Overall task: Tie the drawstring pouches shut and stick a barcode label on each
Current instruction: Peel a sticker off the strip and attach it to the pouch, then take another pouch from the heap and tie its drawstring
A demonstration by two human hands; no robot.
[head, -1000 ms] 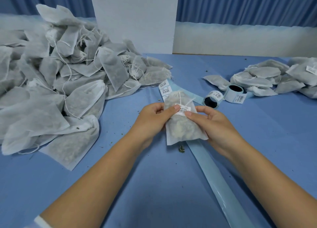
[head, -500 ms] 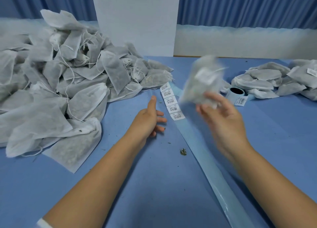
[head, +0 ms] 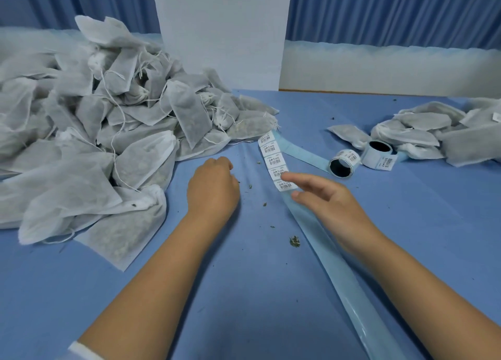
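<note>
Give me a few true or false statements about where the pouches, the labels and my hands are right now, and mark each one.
1. Neither the left hand nor the right hand holds a pouch. True.
2. The larger heap of white mesh drawstring pouches lies on the person's right. False: it lies on the left; the smaller heap of pouches is on the right.
3. Two white barcode label rolls lie on the blue table beside the smaller heap. True.
4. The right hand grips a label roll. False: its fingers are stretched out over the flat strip of barcode labels.
</note>
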